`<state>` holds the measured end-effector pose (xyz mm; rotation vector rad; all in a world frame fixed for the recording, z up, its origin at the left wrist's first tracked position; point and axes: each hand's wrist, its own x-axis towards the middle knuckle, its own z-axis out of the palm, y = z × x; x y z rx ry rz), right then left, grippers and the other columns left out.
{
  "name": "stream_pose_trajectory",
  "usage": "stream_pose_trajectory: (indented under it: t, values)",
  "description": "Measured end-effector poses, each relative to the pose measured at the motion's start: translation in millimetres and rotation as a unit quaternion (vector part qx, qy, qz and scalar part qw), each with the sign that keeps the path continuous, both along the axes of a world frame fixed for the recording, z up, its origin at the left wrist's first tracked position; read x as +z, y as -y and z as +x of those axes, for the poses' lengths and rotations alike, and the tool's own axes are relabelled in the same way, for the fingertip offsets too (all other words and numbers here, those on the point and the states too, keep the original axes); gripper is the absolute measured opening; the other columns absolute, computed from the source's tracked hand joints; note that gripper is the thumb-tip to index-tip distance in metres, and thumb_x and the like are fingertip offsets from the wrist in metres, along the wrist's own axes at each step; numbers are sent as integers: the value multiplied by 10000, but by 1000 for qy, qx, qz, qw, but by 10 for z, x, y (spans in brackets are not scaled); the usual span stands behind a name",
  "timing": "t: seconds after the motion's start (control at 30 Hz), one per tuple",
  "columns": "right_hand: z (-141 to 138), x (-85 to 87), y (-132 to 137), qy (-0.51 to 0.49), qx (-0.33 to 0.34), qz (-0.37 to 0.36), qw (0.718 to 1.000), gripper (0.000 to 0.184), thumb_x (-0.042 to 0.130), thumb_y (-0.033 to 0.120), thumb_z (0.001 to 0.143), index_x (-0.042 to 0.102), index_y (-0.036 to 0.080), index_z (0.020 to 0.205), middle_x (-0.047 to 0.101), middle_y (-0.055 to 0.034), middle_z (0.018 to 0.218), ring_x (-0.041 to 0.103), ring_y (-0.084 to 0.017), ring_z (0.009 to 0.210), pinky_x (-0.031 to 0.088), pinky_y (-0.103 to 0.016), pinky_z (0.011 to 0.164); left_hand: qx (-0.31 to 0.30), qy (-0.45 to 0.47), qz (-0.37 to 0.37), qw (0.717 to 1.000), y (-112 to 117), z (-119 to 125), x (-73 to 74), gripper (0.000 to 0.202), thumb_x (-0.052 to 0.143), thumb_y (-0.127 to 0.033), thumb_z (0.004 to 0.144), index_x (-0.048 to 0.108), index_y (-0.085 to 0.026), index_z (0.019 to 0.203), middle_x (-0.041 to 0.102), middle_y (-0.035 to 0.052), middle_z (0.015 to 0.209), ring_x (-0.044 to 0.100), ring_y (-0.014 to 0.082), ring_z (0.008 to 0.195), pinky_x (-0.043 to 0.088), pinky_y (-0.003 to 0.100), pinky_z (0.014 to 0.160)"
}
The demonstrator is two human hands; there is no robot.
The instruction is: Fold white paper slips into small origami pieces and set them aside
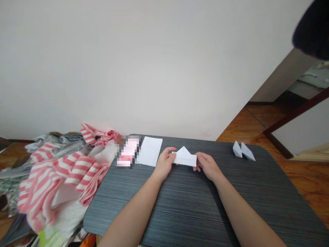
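A folded white paper piece [185,156] with a small triangular peak is held just above the dark striped table [180,209]. My left hand [166,161] pinches its left end with fingers closed. Gripping the right end is my right hand [207,165], fingers curled around the paper. A flat stack of white paper sheets [150,151] lies just left of my left hand.
Two finished folded paper shapes [243,151] sit at the table's far right. A pixelated pink-and-white item [128,155] lies beside the sheets. Pink-and-white striped plastic bags [59,175] pile up off the table's left edge. Wooden floor [303,175] shows on the right; a white wall stands behind.
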<state>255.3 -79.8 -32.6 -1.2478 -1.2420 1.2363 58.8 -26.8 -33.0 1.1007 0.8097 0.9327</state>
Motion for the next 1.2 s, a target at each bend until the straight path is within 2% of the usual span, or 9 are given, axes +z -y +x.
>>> stream_pose_trajectory:
  t: [0.17, 0.3, 0.4, 0.57, 0.7, 0.8, 0.9, 1.07, 1.2]
  values:
    - [-51, 66, -4, -13, -3, 40, 999, 362, 510, 305, 839, 489, 256, 1197, 574, -74, 1142, 516, -77, 511, 405, -222, 428, -19, -9, 16, 1000, 21, 5, 24, 354, 516, -363, 822, 475, -160, 1109, 565, -9, 644, 498, 88, 533, 369, 191, 519]
    - [-70, 110, -7, -10, 35, 94, 995, 331, 538, 241, 829, 548, 270, 1159, 424, -73, 1325, 591, -166, 893, 488, -290, 690, -50, -43, 49, 997, 48, -1, 55, 361, 501, -357, 834, 467, -159, 1133, 556, -9, 651, 490, 86, 549, 368, 192, 530]
    - [-63, 93, -12, -2, 56, 120, 991, 207, 549, 234, 827, 623, 246, 1021, 410, -78, 1330, 518, -223, 1089, 466, -347, 814, -58, -74, 68, 993, 66, -2, 64, 360, 495, -357, 838, 469, -166, 1142, 548, -13, 648, 489, 89, 558, 368, 194, 528]
    - [-59, 110, -6, 21, 41, 133, 990, 95, 566, 233, 819, 616, 215, 898, 447, -91, 1288, 473, -239, 1146, 444, -381, 862, -61, -93, 103, 988, 95, 18, 87, 323, 482, -335, 850, 474, -170, 1128, 566, 0, 684, 527, 104, 611, 405, 212, 571]
    - [-71, 150, -7, 35, 28, 139, 989, 65, 554, 246, 828, 591, 198, 850, 515, -86, 1212, 499, -213, 1100, 390, -380, 930, -66, -78, 113, 988, 111, 36, 141, 298, 471, -308, 852, 484, -164, 1113, 620, 83, 976, 587, 130, 738, 459, 265, 682]
    - [-70, 127, -12, 29, 16, 107, 994, 77, 544, 260, 837, 578, 193, 851, 610, -60, 978, 565, -183, 941, 424, -339, 858, -44, -118, 135, 983, 111, 39, 167, 258, 502, -308, 831, 554, -164, 1039, 617, 89, 1048, 586, 158, 852, 454, 280, 761]
    - [-59, 81, -14, 29, -3, 80, 996, 111, 546, 275, 834, 580, 194, 901, 610, -19, 777, 573, -150, 730, 452, -294, 720, -58, -130, 126, 982, 106, 39, 175, 265, 480, -330, 839, 579, -159, 1016, 646, 68, 927, 589, 159, 819, 455, 272, 739]
    - [-52, 72, 1, 72, -12, 57, 996, 243, 540, 315, 824, 614, 188, 1017, 635, -58, 902, 570, -163, 745, 443, -272, 639, -60, -132, 146, 979, 93, -2, 234, 349, 369, -380, 884, 618, -139, 927, 627, 49, 835, 557, 145, 752, 428, 253, 691]
    - [-76, 103, 10, 99, 3, 39, 994, 312, 554, 334, 806, 611, 185, 1074, 613, -36, 790, 533, -134, 630, 404, -236, 525, -55, -156, 165, 972, 95, -36, 253, 351, 384, -388, 877, 632, -139, 884, 602, 34, 781, 511, 126, 700, 384, 227, 625]
